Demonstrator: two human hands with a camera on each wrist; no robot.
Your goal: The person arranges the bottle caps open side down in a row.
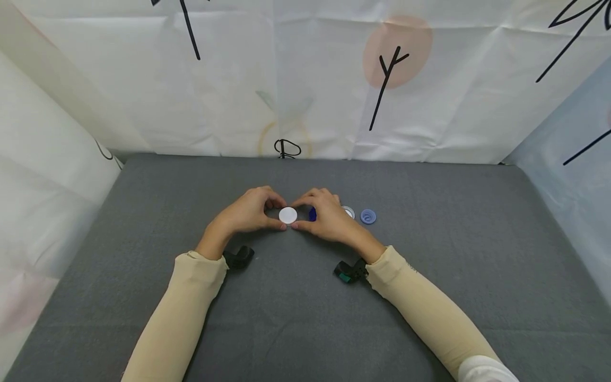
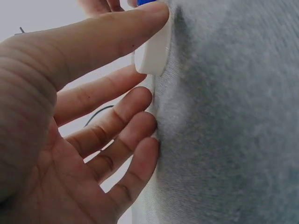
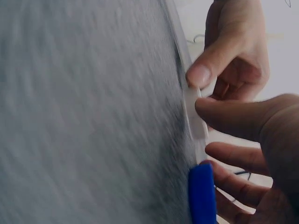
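Note:
A white round cap (image 1: 288, 215) lies flat on the grey cloth between both hands in the head view. My left hand (image 1: 248, 212) pinches its left side with thumb and forefinger. From the right, my right hand (image 1: 329, 216) pinches the same cap. In the left wrist view the cap's white side wall (image 2: 154, 53) shows under the thumb. A dark blue cap (image 1: 312, 214) sits just right of it, partly hidden by the right hand; in the right wrist view this blue cap (image 3: 202, 193) stands close to the lower fingers.
Behind the right hand, a white-rimmed round lid (image 1: 350, 211) is partly covered. Farther right lies a light blue ridged disc (image 1: 368, 216). Grey cloth covers the table (image 1: 296, 318). White printed sheets (image 1: 324, 79) hang along the back and both sides.

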